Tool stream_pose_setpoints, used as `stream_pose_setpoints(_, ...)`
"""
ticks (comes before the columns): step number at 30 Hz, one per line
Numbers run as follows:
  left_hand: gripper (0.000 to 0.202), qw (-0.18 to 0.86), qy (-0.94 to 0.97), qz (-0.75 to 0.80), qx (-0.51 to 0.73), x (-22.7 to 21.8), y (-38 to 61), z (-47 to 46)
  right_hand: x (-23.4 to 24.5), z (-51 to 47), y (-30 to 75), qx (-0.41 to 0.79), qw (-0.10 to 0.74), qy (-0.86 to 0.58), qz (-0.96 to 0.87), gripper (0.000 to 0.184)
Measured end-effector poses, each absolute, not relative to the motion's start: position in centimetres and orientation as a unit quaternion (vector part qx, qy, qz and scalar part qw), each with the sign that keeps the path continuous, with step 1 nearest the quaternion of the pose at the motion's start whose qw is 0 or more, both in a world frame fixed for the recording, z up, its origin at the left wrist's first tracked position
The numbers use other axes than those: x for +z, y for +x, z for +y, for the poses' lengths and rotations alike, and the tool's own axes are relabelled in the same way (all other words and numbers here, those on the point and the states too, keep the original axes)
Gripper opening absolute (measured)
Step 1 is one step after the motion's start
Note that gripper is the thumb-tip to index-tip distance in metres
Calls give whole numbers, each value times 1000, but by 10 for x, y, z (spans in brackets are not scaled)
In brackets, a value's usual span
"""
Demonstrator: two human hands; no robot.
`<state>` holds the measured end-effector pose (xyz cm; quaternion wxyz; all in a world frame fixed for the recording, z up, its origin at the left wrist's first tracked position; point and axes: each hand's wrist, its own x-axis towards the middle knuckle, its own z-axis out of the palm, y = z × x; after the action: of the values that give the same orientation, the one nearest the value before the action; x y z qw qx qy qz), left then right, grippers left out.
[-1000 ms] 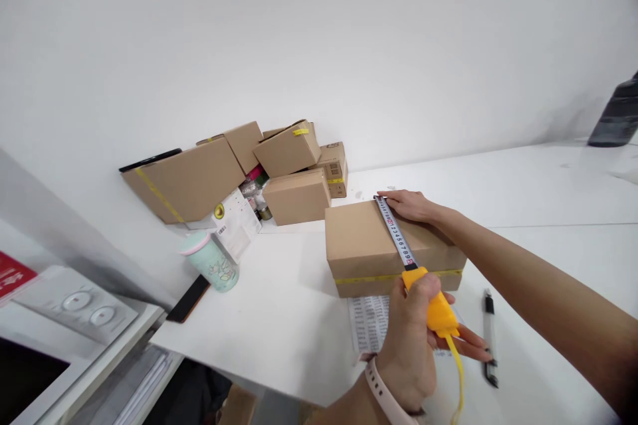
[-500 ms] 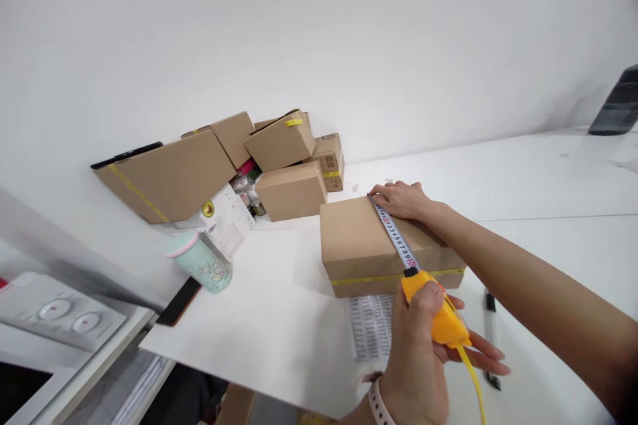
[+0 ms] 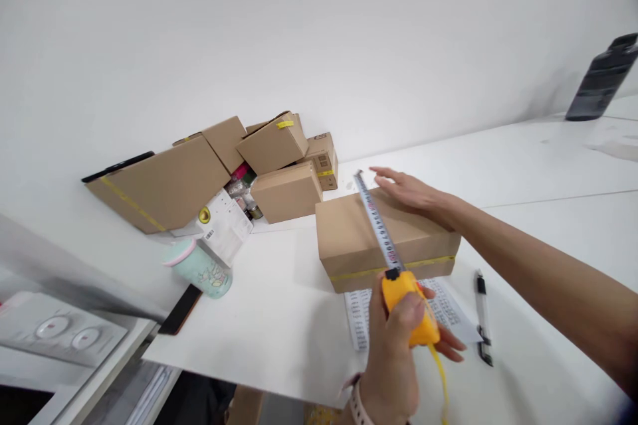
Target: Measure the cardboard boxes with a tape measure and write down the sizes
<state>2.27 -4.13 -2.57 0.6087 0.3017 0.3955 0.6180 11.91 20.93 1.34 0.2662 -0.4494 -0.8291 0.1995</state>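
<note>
My left hand [image 3: 393, 352], with a pale band on its wrist, grips a yellow tape measure [image 3: 411, 305] with a yellow cord. Its metal blade [image 3: 376, 219] reaches out slantwise above a closed cardboard box [image 3: 341, 229]. The blade's hooked tip stands past the box's far edge, free of any fingers. At that far edge my right hand [image 3: 411, 192] is open, its fingers stretched to the left, close beside the blade. Yellow tape runs along the box's near side. A printed sheet [image 3: 451, 309] lies partly under the box.
A pen [image 3: 481, 319] lies right of the sheet. Several cardboard boxes [image 3: 289, 192] are piled against the wall, with a white carton [image 3: 226, 229] beside them. A mint tumbler [image 3: 204, 269] and a dark flat object [image 3: 180, 310] are at the table's left edge. A dark bottle [image 3: 601, 83] stands back right.
My right hand has let go of the blade's tip and its fingers have straightened. The blade has lifted off the box, and my left hand has shifted left with the tape measure.
</note>
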Motion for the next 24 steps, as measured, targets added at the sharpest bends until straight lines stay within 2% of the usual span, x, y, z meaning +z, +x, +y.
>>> stream_pose_setpoints(3, 71, 481, 336, 432, 685, -29, -3, -59, 6, 194, 161, 278, 409, -474, -729, 66)
stream_pose_setpoints(5, 74, 381, 332, 472, 723, -36, -25, -65, -9, 182, 189, 302, 436, -507, -679, 63)
stream_pose_setpoints(7, 67, 321, 314, 511, 733, -46, -46, -63, -29, 168, 210, 335, 428, -524, -655, 60)
stream_pose_setpoints(9, 60, 316, 300, 533, 726, -55, -63, -56, -46, 153, 221, 375, 409, -525, -645, 59)
stream_pose_setpoints(12, 52, 375, 305, 523, 701, -60, -77, -44, -58, 133, 222, 420, 379, -504, -653, 60)
stream_pose_setpoints(15, 48, 416, 346, 497, 678, -48, -87, -31, -48, 125, 213, 377, 382, -500, -680, 60)
stream_pose_setpoints(20, 43, 424, 382, 458, 681, -4, -108, 4, -10, 148, 192, 307, 385, -504, -710, 59)
stream_pose_setpoints(24, 43, 393, 389, 469, 689, 17, -103, 19, 2, 183, 169, 288, 396, -537, -687, 56)
